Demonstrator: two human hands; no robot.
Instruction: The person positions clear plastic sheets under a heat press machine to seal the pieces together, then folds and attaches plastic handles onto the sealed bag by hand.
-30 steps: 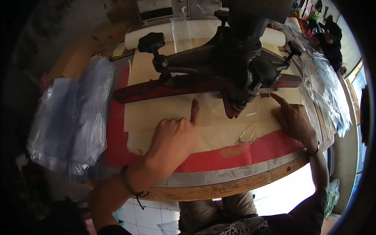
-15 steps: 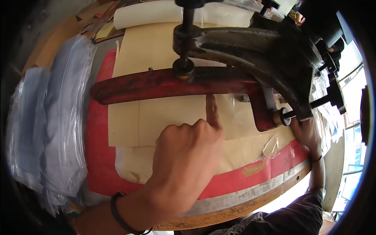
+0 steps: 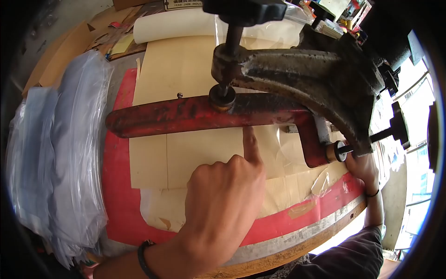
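My left hand is over the tan paper sheet, its index finger stretched out and the other visible fingers curled. That fingertip meets the front edge of the red metal bar of a press, whether touching or just under it I cannot tell. The thumb and palm are hidden. Thin, wrinkled clear plastic lies on the paper right of the finger. At the right, my right hand is beside the bar's bent end and a brass-collared screw; its fingers are hidden.
Above the bar extends the cast-metal press arm with black knobs. A red sheet borders the paper. Stacked clear plastic bags lie at left. Behind is a white roll, with a cardboard box at far left.
The whole scene sits slightly lower in the picture, as the head view has tilted. My left index finger stays at the bar's front edge, and my right hand stays beside the bar's end.
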